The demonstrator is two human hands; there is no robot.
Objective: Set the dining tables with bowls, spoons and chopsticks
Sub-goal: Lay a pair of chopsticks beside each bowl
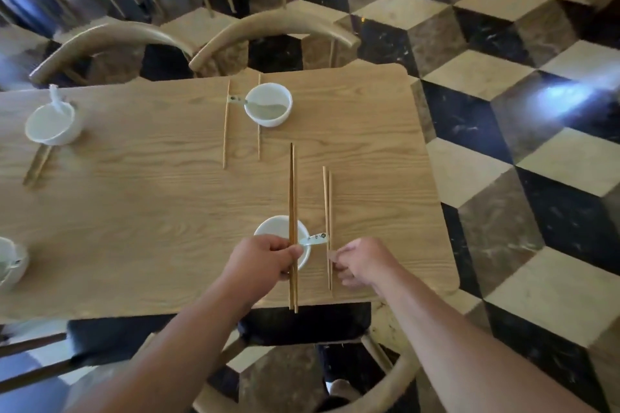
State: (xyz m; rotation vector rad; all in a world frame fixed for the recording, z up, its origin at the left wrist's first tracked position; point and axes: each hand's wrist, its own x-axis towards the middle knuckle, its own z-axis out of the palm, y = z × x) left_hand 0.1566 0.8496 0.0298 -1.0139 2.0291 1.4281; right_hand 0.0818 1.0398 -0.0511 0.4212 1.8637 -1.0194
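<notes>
My left hand (260,261) grips a pair of darker chopsticks (292,198) above the near white bowl (268,228), which has a spoon (315,239) sticking out to the right. My right hand (364,263) rests on the table, fingertips touching the near end of a second pair of chopsticks (327,211) lying flat right of the bowl. Across the wooden table (151,198) stands another white bowl (268,105) with a spoon (240,100) and two separated chopsticks (225,131) beside it.
At the far left stands a bowl with a spoon (52,124) and chopsticks (37,164); another bowl (10,263) sits at the left edge. Wooden chairs (268,27) line the far side, and a dark-seated chair (302,325) is under me. A cube-patterned floor (503,111) lies to the right.
</notes>
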